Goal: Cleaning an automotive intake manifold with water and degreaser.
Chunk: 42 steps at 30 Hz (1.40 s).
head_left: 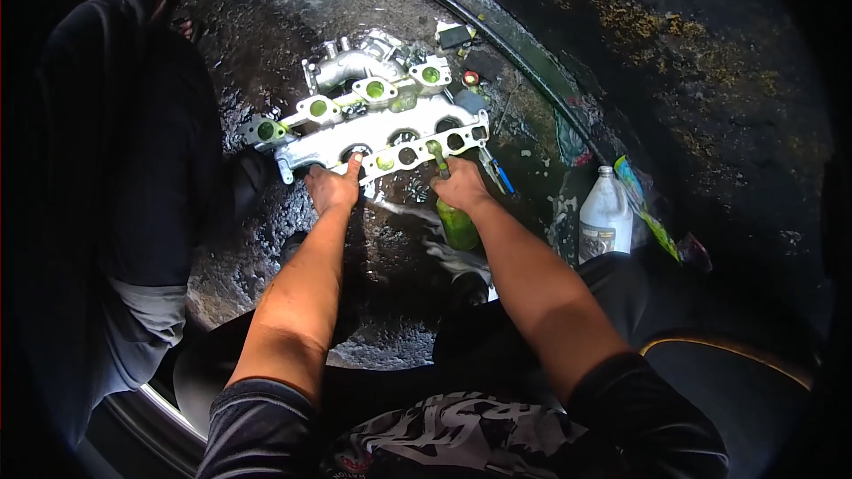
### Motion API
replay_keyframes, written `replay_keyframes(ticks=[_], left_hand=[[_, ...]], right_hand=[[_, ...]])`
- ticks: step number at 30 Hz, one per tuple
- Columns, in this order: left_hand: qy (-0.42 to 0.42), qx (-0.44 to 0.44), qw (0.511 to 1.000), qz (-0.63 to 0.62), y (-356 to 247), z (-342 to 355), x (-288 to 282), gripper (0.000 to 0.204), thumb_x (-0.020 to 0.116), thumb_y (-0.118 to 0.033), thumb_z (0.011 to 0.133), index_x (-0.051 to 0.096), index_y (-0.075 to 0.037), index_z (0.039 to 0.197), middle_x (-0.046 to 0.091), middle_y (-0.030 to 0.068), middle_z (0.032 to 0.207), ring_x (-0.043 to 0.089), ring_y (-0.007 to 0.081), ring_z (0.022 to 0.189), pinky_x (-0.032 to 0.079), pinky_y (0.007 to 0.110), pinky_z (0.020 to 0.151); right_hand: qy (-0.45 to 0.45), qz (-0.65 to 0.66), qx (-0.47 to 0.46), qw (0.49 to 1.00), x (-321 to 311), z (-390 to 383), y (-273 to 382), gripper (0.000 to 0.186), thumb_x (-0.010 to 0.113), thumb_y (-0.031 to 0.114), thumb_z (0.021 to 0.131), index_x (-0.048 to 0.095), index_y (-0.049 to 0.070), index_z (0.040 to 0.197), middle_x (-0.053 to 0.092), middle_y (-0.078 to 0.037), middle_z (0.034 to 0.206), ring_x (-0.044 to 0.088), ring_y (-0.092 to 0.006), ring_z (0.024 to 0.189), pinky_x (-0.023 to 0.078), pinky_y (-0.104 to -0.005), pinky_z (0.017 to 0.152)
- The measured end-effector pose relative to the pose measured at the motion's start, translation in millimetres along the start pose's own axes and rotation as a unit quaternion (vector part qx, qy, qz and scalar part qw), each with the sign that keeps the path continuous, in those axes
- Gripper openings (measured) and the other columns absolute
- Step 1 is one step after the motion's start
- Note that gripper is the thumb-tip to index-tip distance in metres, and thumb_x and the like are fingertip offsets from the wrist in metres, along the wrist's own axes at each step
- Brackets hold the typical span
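Note:
A long silver engine intake manifold [390,137] lies across the wet ground in front of me, with a row of round ports along its near flange. My left hand [335,186] grips the near edge of this part, thumb up on the flange and fingers hidden underneath. A green bottle [458,227] is in my right hand [460,184]. Its narrow neck slants up past my fingers, and the tip is over a port at the flange's right half. Greenish wet film coats some of the ports.
Behind the manifold sits another silver casting [359,66] with pipe stubs. A blue-handled tool [503,179] lies to the right, near a small red cap [470,78]. A white jug [606,217] stands by my right knee. Another person's dark-clothed leg [160,160] is on the left. A black hose [479,22] curves behind.

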<state>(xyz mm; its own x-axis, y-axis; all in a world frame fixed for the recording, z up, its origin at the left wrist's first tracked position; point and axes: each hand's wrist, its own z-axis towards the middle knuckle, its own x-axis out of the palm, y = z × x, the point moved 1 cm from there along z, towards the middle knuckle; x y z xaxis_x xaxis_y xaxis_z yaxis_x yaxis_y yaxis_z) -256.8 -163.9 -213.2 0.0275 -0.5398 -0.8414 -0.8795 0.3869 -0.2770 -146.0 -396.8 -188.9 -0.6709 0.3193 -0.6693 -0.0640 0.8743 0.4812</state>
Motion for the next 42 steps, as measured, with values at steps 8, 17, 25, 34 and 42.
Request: replay_keyframes(ticks=[8,17,25,34,42], left_hand=[[0.007,0.027,0.999,0.025,11,3,2,0.115,0.082,-0.072,0.07,0.045,0.018,0.133,0.056,0.0293,0.136,0.047,0.0435,0.134,0.04,0.045,0.115],[-0.001,0.078,0.997,0.009,29,6,18,0.105,0.069,-0.076,0.08,0.047,0.016,0.128,0.056,0.0312,0.13,0.048,0.0458,0.129,0.04,0.048,0.112],[0.059,0.118,0.988,0.077,15,5,7,0.106,0.054,-0.076,0.092,0.047,0.021,0.133,0.049,0.0387,0.138,0.047,0.0462,0.134,0.04,0.051,0.112],[0.136,0.133,0.971,0.147,-14,23,-79,0.065,0.062,-0.053,0.096,0.065,0.003,0.129,0.064,0.0288,0.133,0.061,0.0398,0.127,0.047,0.045,0.11],[-0.045,0.256,0.963,0.065,-28,9,-80,0.055,0.069,-0.031,0.089,0.057,0.0,0.133,0.056,0.0249,0.138,0.051,0.0436,0.131,0.043,0.049,0.111]], right_hand=[[0.025,0.015,0.005,1.0,-4,4,-2,0.044,0.071,0.03,0.079,0.073,-0.003,0.108,0.07,-0.029,0.116,0.066,-0.0419,0.114,0.052,-0.0447,0.102],[-0.009,0.002,0.02,1.0,-2,-2,-19,0.036,0.073,0.028,0.079,0.074,0.004,0.105,0.072,-0.025,0.106,0.068,-0.0416,0.107,0.054,-0.0465,0.097],[-0.079,0.039,0.105,0.991,-55,17,-68,0.055,0.07,0.037,0.078,0.071,0.0,0.119,0.073,-0.026,0.115,0.069,-0.0376,0.112,0.052,-0.0404,0.101],[-0.018,0.042,0.112,0.993,-57,26,-61,0.053,0.066,0.038,0.082,0.072,-0.003,0.115,0.068,-0.027,0.126,0.064,-0.0403,0.12,0.05,-0.0414,0.108],[-0.023,0.077,0.11,0.991,-65,23,-69,0.048,0.069,0.036,0.077,0.074,0.001,0.111,0.071,-0.026,0.118,0.068,-0.0387,0.114,0.053,-0.0422,0.102]])
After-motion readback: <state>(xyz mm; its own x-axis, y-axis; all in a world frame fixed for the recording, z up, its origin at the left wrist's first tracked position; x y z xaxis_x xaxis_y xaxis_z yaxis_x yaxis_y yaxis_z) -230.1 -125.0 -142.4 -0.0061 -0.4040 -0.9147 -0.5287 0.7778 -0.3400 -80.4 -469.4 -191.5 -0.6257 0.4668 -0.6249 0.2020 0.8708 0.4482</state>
